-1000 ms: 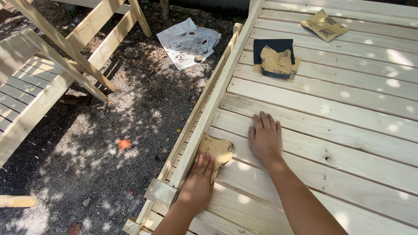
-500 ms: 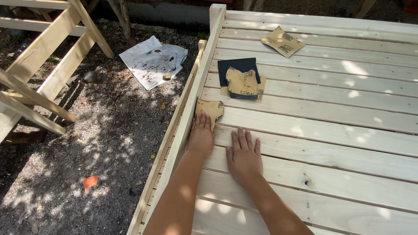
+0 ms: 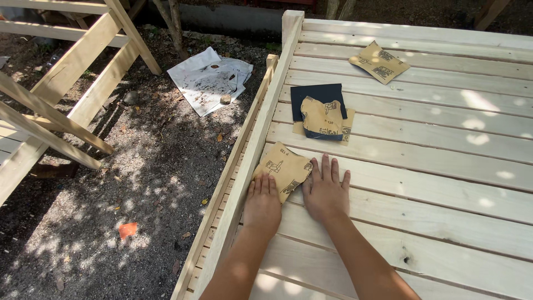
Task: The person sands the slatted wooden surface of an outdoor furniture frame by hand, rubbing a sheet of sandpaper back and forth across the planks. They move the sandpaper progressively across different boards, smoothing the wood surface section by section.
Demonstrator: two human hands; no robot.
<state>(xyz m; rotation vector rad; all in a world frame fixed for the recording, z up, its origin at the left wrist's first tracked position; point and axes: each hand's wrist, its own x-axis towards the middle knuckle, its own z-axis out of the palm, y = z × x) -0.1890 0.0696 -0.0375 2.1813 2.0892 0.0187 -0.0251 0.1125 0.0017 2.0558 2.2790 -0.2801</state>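
Three tan sandpaper sheets (image 3: 283,168), two hands (image 3: 294,197).

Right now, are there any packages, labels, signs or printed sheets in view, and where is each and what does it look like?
Sandpaper sheet: tan with dark print, under the left hand at the deck's edge, beside the right hand.
Sandpaper pile: tan printed pieces on a dark square sheet, further up the planks.
Far sandpaper sheet: tan, printed, near the top.
Paper sheets: white, crumpled, soiled, on the dirt.
No packages, signs or screens.
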